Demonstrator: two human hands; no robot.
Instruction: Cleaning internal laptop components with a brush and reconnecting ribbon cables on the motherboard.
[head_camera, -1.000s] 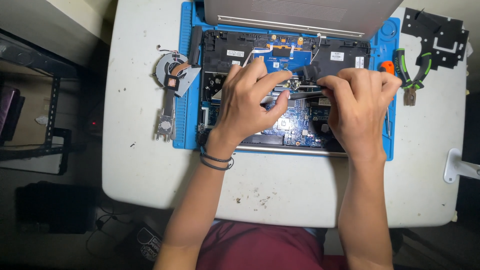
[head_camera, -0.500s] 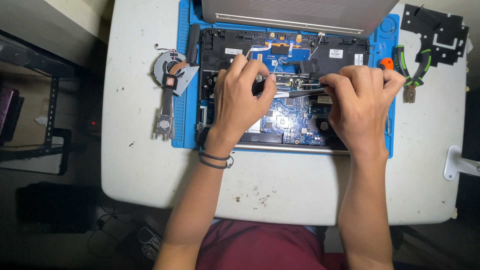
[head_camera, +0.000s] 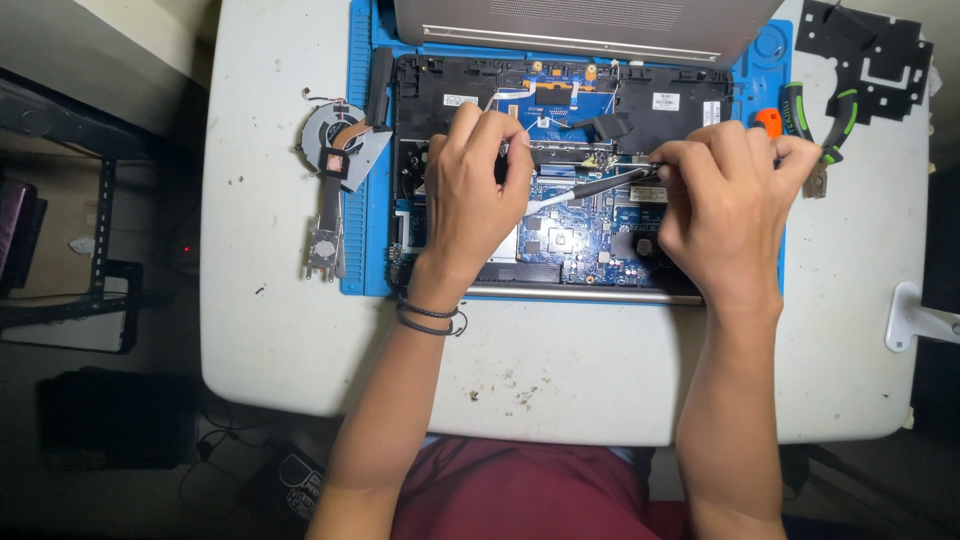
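An opened laptop base (head_camera: 560, 240) lies on a blue mat (head_camera: 360, 250), its blue circuit board exposed. My left hand (head_camera: 475, 195) rests on the board's left half, fingers curled with the tips pinching something small near the black upper edge; what it pinches is hidden. My right hand (head_camera: 725, 205) grips a thin black tool (head_camera: 600, 183) that points left across the board towards my left fingertips. A flat white ribbon cable (head_camera: 545, 200) runs under the tool.
A removed cooling fan with its heat pipe (head_camera: 335, 165) lies at the mat's left edge. Green-handled pliers (head_camera: 815, 130) and a black plastic sheet (head_camera: 870, 50) lie at the right. The laptop lid (head_camera: 580, 25) stands at the far side. White table (head_camera: 280, 330).
Both hands have shifted slightly towards the laptop's far edge. The black tool in my right hand now lies flatter and reaches further left.
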